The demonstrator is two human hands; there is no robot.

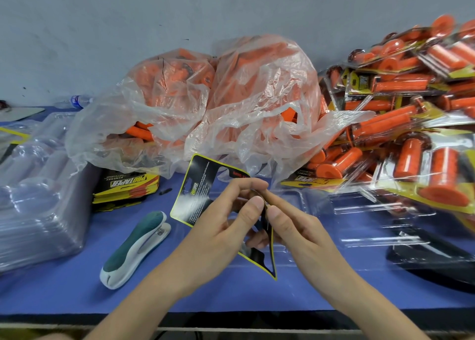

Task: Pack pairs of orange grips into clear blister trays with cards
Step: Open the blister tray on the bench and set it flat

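Over the middle of the blue table both hands hold a black card with a yellow edge (pixel 196 193). My left hand (pixel 226 219) pinches its upper edge between thumb and fingers. My right hand (pixel 288 224) pinches the same edge from the right, thumb beside the left thumb. A clear blister tray (pixel 303 206) lies open on the table under the hands. Loose orange grips fill two clear plastic bags (pixel 218 95) behind. A stack of printed cards (pixel 126 188) sits at the left of the bags.
A teal and white stapler (pixel 136 247) lies left of my hands. Stacked empty blister trays (pixel 36 185) fill the left side. Packed blisters with orange grips (pixel 411 124) pile up at the right. A black object (pixel 431 252) lies at the right front. A water bottle (pixel 77 100) lies at the back left.
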